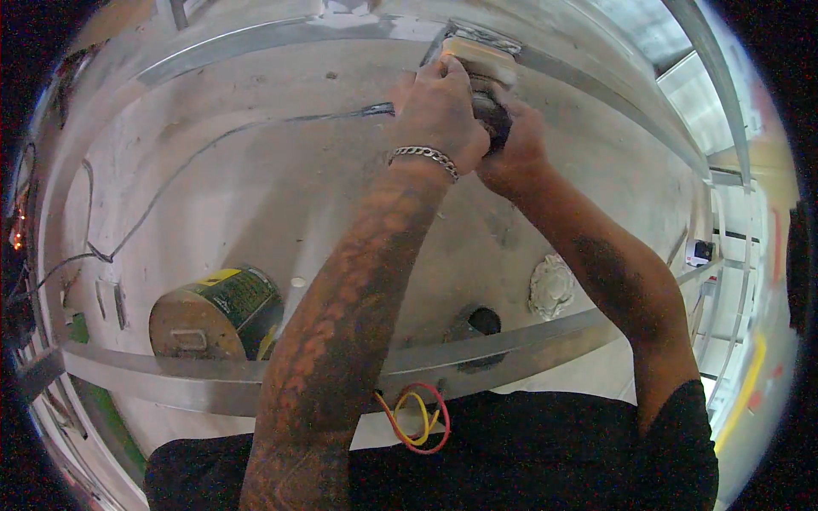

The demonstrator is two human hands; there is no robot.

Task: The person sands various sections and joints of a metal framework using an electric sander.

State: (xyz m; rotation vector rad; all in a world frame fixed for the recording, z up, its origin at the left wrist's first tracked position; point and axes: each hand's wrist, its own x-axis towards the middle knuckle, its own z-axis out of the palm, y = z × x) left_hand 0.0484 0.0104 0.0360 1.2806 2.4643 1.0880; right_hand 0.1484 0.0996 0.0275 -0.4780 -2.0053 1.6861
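Observation:
Both my hands are at the top middle, closed on a dusty corded power tool [490, 60], seemingly a sander, with a pale blocky head and a dark body. My left hand [439, 106], a chain bracelet at its wrist, wraps the near left side of the tool. From the right, my right hand [515, 140] grips the dark body. The tool's head lies over the far metal rail [290, 38]; whether it touches the rail I cannot tell. A dark cord [247, 129] runs left from beside my left hand. My hands hide much of the tool.
A large can [192, 324] with a green and yellow label is at the lower left, behind the near metal rail [170, 379]. A dark round object [484, 322] and a crumpled white bundle [552, 287] are at the right. Red and yellow wires [417, 417] loop near my body.

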